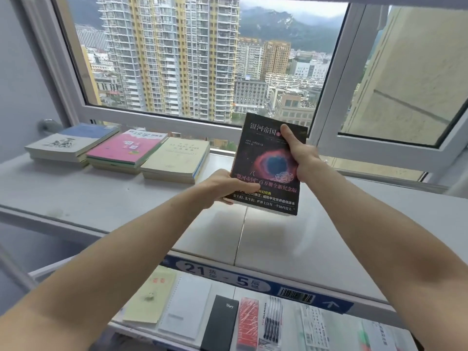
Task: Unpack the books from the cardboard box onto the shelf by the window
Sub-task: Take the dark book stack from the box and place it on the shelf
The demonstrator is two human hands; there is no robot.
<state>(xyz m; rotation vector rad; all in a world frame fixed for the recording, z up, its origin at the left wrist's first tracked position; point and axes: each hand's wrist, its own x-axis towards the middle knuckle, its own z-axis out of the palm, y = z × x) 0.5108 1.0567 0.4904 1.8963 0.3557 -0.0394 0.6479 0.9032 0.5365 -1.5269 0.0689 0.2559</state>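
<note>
Head view: black book (268, 160) held between left hand (222, 184) and right hand (301, 153).

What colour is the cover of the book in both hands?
Black, with a red-and-blue nebula, on the book; head view.

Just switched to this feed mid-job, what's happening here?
A person holds a black paperback book with a red nebula cover in the air above the grey shelf by the window. The left hand grips its lower left corner and the right hand grips its right edge. Three short stacks of books already lie on the shelf's left side.
</note>
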